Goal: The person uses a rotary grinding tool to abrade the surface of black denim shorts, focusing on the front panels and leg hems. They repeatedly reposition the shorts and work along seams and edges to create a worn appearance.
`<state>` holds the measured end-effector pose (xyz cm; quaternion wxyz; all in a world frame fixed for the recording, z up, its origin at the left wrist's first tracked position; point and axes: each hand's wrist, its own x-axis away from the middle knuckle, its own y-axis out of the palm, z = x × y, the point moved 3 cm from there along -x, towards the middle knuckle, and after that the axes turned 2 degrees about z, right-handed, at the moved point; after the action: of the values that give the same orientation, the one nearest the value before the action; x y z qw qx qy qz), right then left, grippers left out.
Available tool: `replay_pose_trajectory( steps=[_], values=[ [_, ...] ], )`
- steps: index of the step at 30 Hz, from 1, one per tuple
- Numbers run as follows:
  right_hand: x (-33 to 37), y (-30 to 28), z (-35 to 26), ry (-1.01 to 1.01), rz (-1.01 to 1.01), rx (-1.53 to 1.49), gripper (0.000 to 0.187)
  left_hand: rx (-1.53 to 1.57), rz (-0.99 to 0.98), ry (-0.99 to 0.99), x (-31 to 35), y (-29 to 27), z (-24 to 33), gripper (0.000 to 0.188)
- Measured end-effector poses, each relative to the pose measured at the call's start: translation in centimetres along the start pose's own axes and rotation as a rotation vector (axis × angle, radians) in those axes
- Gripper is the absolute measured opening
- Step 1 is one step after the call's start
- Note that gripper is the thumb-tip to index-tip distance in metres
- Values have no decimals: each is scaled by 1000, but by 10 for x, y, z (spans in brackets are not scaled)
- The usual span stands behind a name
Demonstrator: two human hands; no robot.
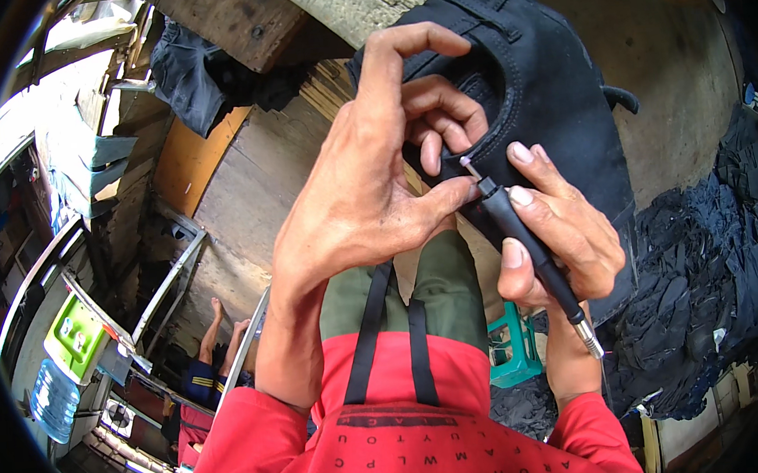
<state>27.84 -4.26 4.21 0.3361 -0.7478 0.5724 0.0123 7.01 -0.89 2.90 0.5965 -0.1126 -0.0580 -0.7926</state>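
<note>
Black trousers (553, 92) with belt loops and a stitched waistband hang in front of me, their waist opening toward my left hand (353, 181). The curled fingers of that hand hook into the opening at the waistband edge. Its thumb reaches toward the same edge, just beside the tool tip. Between thumb and fingers, my right hand (572, 236) grips a black pen-shaped rotary tool (527, 235). The tool's small pinkish tip points up and left, against or very close to the waistband edge; the frame does not show which. Its ribbed metal end points down toward my right wrist.
A large heap of dark cloth (697, 258) lies at the right. Below my right hand stands a green plastic stool (511, 346). At far left are a blue water bottle (55, 400) and a green tray (74, 337). Another person's bare limbs (213, 340) show at lower left.
</note>
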Motion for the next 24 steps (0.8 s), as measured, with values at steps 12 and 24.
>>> replay_pose_trajectory(
  steps=[12, 24],
  values=[
    [2, 4, 0, 25, 88, -9, 29, -10, -13, 23, 0, -1, -2, 100],
    [7, -11, -2, 54, 10, 26, 38, 49, -6, 33, 3, 1, -6, 97]
  ],
)
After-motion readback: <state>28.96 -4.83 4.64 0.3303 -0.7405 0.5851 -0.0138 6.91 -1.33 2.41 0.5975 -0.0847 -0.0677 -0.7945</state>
